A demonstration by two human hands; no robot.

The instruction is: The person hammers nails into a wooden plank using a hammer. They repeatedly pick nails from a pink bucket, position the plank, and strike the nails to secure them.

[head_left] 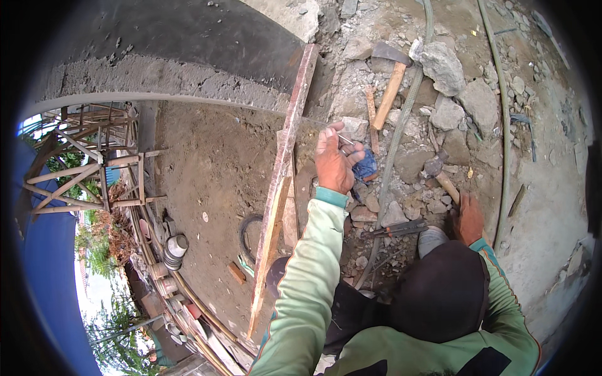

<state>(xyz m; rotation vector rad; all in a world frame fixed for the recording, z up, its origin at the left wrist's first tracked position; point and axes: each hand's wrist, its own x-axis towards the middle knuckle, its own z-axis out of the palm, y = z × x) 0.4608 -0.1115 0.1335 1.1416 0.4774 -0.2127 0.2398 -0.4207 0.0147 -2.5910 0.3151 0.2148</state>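
Through the head view, I have my left hand (338, 161) raised just beside the long wooden board (290, 135), its grip pinched narrow on a thin metal nail (345, 138) above the blue plastic bag (365, 167). My right hand (469, 219) has its grip closed on the handle end of the hammer (448, 187), whose head is at the broken stones. Nearer me lie the dark-handled pincers (401, 228), while the hatchet (390, 94) rests farther off on the rubble.

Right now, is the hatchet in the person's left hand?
No, the hatchet lies on the rubble, apart from the left hand.
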